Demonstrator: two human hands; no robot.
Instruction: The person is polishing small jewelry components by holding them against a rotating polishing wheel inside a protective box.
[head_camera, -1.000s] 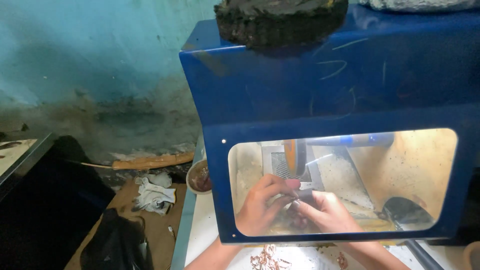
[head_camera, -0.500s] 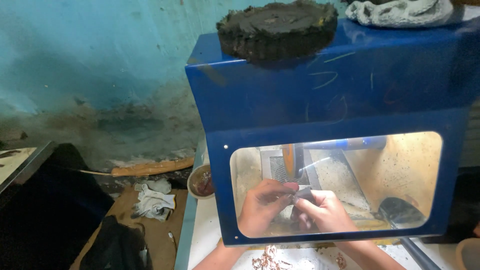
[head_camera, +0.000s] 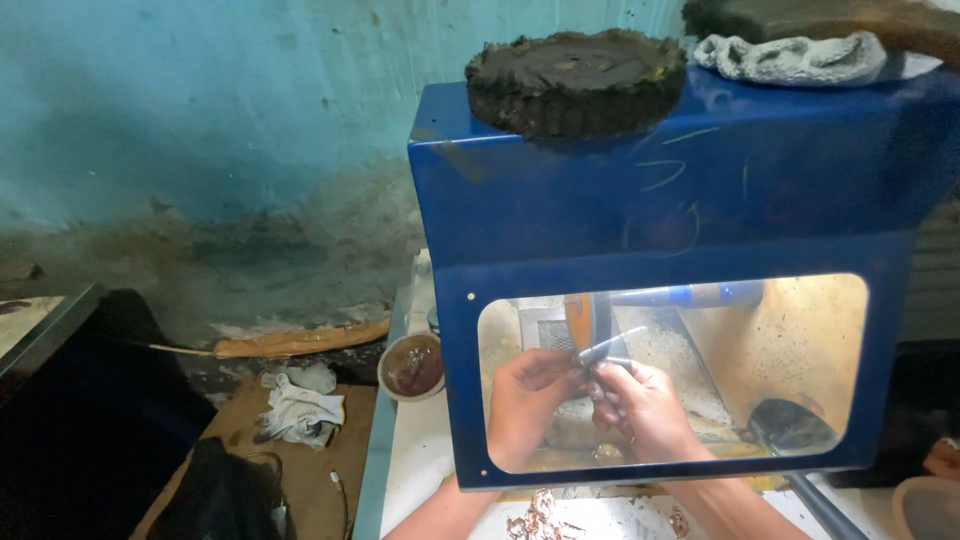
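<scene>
Small thin grey metal piece (head_camera: 610, 350), slender and shiny, pinched between both hands inside the blue metal hood with clear window (head_camera: 640, 200), held up against the narrow orange wheel (head_camera: 578, 320). Judged light and stiff; slick where polished, easy to lose from fingertips. Best held by the ends, well clear of the wheel's edge, thumb and forefinger on each side. Exact shape not readable through the pane.

Left hand (head_camera: 525, 400): grip closed on the near end of the piece, fingers curled. Right hand (head_camera: 645, 410): grip likewise clamped on the piece, fingertips meeting those of the left just under the wheel.

Behind the wheel, a blue and silver horizontal spindle (head_camera: 690, 295) running right. Below the hands, a pale dusty floor of the hood, yellowed walls, a dark round duct opening (head_camera: 790, 425) at lower right.

On top of the hood: dark crusted round buffing disc (head_camera: 575, 80), and a grey lumpy rag-like wad (head_camera: 790, 55). Beside the hood at left, small round bowl with reddish-brown paste (head_camera: 412, 365); crumpled white cloth (head_camera: 295, 405) on a brown board.

Hard to make out: contact point with the wheel, whether the wheel turns, forearms cut off at lower edge, coppery scraps (head_camera: 540, 510) on the white worktop (head_camera: 420, 470) partly out of frame.
</scene>
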